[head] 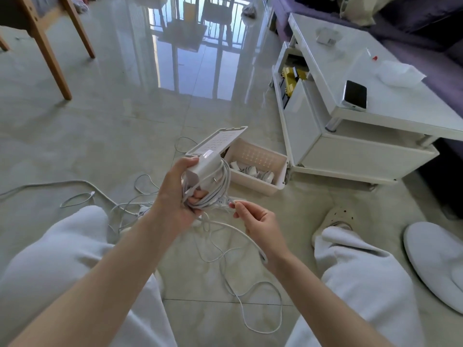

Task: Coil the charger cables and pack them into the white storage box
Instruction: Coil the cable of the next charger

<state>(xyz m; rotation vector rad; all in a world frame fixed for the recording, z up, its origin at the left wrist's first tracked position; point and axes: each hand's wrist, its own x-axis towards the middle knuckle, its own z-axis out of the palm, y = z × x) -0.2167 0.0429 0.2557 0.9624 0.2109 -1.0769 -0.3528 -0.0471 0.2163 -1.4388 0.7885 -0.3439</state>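
My left hand (pixel 175 194) grips a white charger brick (pixel 204 169) with its white cable wound in loops (pixel 218 191) around it. Just to its right, my right hand (pixel 255 219) pinches the loose end of that cable (pixel 231 204) between thumb and fingers. The slack of the cable hangs down and trails over the floor between my knees (pixel 250 291). The white storage box (pixel 260 186) stands open on the floor beyond my hands, with several coiled chargers (pixel 253 170) inside. Its perforated lid (pixel 220 141) leans on the box's left end.
More loose white cables (pixel 82 195) lie on the tiled floor to the left. A white coffee table (pixel 375 106) with a phone (pixel 355 95) stands at the right. A white slipper (pixel 436 261) and my shoe (pixel 335 221) are lower right; wooden chair legs (pixel 50 58) upper left.
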